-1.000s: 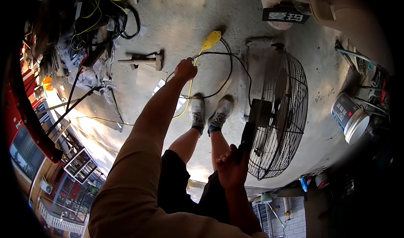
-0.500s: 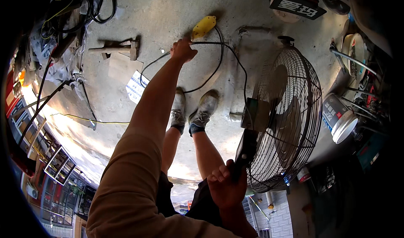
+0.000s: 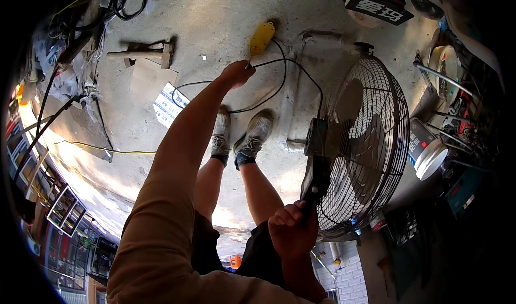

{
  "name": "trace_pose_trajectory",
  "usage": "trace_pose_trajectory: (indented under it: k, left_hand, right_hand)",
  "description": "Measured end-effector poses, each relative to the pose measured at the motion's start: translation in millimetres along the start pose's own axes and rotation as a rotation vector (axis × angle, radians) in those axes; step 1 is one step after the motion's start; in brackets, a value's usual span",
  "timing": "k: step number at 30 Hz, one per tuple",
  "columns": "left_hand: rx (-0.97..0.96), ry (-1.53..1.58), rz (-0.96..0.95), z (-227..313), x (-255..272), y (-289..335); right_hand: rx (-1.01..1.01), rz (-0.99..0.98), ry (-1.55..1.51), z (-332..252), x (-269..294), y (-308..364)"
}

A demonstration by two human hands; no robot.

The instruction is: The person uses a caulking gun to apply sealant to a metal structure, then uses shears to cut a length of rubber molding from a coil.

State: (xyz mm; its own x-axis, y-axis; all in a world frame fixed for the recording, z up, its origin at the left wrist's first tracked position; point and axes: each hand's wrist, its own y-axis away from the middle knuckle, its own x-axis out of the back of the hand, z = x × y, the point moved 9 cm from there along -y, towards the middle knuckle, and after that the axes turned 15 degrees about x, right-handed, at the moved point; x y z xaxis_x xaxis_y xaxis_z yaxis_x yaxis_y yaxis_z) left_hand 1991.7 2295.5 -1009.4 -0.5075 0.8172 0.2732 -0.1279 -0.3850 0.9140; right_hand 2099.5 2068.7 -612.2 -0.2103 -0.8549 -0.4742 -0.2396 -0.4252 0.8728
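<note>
My left hand reaches forward over the floor, its fingers closed round the black cable. Just beyond the fingertips hangs or lies a yellow oblong block with small dark spots, joined to the cable; whether it touches the floor I cannot tell. The cable loops above my shoes and runs to the black box behind a large fan. That fan has a round dark wire guard and stands to my right. Low at its side, my right hand is wrapped round the fan's black bracket.
A wooden-handled tool lies at the left beside cardboard and a printed sheet. Tangled cables and plastic fill the far left. Right of the fan stand a white-lidded bucket and metal tubes. My shoes are on the concrete.
My left hand has turned, and the yellow block now stands more upright in the picture. The fan's box and bracket have tilted slightly. My view has shifted a little; my right hand keeps its grip.
</note>
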Motion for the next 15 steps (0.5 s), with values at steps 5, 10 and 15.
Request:
trace_pose_trajectory:
  k: [5,10,15]
  left_hand:
    - [0.029,0.035,0.089,-52,38,125]
    - [0.031,0.065,0.208,-133,83,272]
    - [0.343,0.214,0.183,-176,126,415]
  right_hand:
    - [-0.015,0.015,-0.065,-5,-2,1]
    - [0.059,0.032,-0.002,-18,-2,-7]
    - [0.152,0.106,0.103,-76,1,-20]
